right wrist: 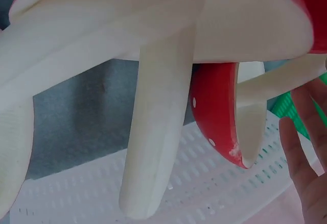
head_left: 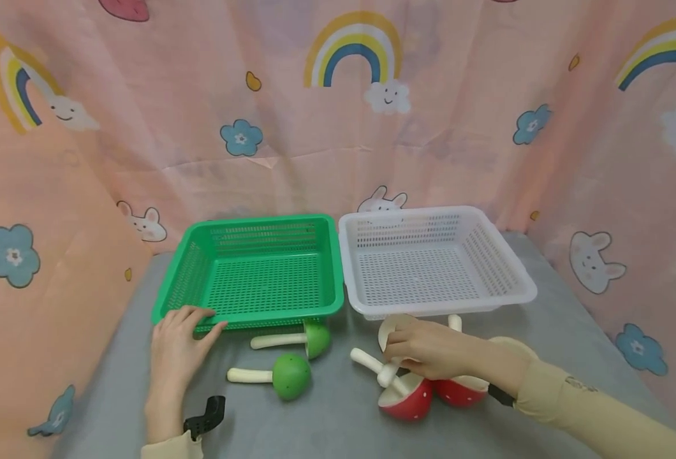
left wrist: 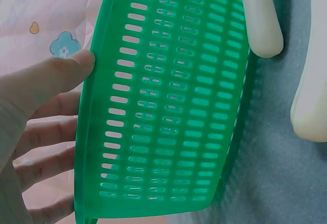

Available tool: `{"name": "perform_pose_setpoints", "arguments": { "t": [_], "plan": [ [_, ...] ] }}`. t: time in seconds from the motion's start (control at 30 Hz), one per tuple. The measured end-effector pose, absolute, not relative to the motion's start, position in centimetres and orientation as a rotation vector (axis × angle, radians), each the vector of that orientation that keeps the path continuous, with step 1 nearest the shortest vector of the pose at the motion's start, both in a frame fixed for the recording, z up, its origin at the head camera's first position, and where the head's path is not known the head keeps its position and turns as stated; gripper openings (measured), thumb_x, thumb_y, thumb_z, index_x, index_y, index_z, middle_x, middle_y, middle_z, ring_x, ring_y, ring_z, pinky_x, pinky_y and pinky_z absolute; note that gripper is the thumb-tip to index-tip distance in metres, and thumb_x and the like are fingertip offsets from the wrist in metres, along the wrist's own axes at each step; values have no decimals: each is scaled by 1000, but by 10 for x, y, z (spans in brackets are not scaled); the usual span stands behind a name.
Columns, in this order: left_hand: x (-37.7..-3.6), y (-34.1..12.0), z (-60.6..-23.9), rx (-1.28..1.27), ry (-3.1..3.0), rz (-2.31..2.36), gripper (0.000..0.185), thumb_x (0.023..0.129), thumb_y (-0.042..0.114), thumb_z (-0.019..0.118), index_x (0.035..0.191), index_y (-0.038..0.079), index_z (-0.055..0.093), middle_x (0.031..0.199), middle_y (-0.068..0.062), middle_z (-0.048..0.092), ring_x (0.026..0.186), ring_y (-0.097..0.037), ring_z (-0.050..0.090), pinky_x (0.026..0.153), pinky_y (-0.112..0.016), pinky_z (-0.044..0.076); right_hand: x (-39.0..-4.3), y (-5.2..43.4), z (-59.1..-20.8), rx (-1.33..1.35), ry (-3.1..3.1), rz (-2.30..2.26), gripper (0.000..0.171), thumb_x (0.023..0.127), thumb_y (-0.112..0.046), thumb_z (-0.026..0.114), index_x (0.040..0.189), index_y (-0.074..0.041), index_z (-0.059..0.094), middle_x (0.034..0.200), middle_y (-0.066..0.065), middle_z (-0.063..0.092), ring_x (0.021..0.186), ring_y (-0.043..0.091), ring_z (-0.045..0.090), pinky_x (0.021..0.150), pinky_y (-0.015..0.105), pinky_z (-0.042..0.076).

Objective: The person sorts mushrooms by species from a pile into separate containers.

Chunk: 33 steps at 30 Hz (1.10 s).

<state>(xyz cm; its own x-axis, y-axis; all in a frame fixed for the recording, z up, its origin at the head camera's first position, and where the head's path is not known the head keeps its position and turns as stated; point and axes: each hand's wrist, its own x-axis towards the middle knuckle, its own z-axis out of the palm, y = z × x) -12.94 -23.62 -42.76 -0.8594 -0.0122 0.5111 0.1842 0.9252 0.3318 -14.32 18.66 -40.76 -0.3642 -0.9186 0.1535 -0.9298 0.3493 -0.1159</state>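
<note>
The left hand (head_left: pixel 178 341) lay at the near left corner of the green basket (head_left: pixel 257 271), forearm running straight up from the near edge of the table (head_left: pixel 326 421). Its fingers were stretched out, nearly flat, over the basket's front rim. In the left wrist view the thumb (left wrist: pixel 56 73) pressed against the outer side of that rim while the other fingers (left wrist: pixel 43 132) lay straight along the far side of the wall, so the hand touched the basket rather than curling round it.

The right hand (head_left: pixel 430 347) reached in from the right, its beige sleeve (head_left: pixel 579 401) angled across the table. Its fingers were curled down over a cluster of red mushrooms (head_left: pixel 407 398), pinching the pale stem (head_left: pixel 372 366) of one of them. The red caps sat just under and toward the near side of this hand, and a white cap edge (head_left: pixel 386 328) showed just past the fingertips. In the right wrist view the stems (right wrist: pixel 153 147) and a red cap with white dots (right wrist: pixel 217 117) filled the frame, with the hand's fingers (right wrist: pixel 306 147) at the right edge.

Between the two hands lay two green mushrooms (head_left: pixel 289 376), on their sides, stems pointing toward the left hand; the farther one (head_left: pixel 315 338) lay just beside the green basket's front rim. The white basket (head_left: pixel 435 261) stood just beyond the right hand, side by side with the green one.
</note>
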Motion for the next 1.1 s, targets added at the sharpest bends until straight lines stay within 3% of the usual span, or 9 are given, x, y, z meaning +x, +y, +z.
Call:
{"name": "perform_pose_setpoints", "arguments": {
  "t": [0.2,0.7,1.1],
  "plan": [
    [-128,-237,-427,-113,-2580,-504,30,76,25,81,98,6,72,98,-13,68,98,-36,57,92,-60,41,-146,181,-416,1746,-2549,253,29,77,-8,76,101,-22,69,88,-10,66,84,6,54,80,28,48],
    [-129,-238,-428,-125,-2567,-467,30,76,26,81,98,7,72,98,-12,68,98,-35,57,91,-58,42,-143,183,-421,1706,-2518,139,28,82,-15,74,105,-26,64,89,-11,59,87,7,47,71,17,47],
    [-129,-238,-429,-128,-2559,-457,31,76,27,81,97,8,72,96,-11,68,97,-34,57,91,-57,42,-133,182,-404,1703,-2472,266,31,84,-17,72,112,-28,63,96,-11,60,95,9,47,79,21,50]
  ]
}}
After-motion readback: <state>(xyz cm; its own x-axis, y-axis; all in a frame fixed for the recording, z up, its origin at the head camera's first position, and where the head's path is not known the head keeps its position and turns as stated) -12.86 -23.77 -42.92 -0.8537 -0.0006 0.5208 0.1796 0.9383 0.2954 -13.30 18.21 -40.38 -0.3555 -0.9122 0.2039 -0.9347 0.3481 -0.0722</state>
